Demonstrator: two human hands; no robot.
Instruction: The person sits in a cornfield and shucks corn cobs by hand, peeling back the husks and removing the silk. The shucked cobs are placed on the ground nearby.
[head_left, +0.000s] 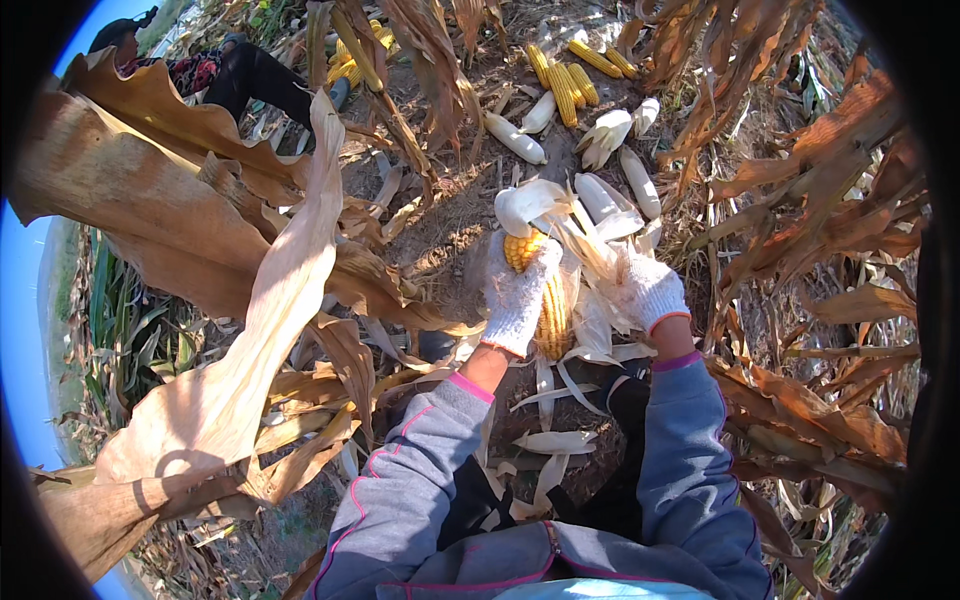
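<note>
My left hand, in a white knit glove with an orange cuff edge, is closed around a yellow corn cob. Kernels show above and below its fingers. At the right, my right hand, gloved the same way, grips pale dry corn husks beside the cob. Their upper part spreads above both hands, and some husk hangs between them. Just beyond lie cobs still in pale husks. Which husks join the held cob is hard to tell.
Bare yellow cobs lie on the soil ahead, with more at the upper left. Tall dry corn leaves rise close at the left, and dry stalks stand at the right. Another person sits at the upper left. Loose husks lie near my legs.
</note>
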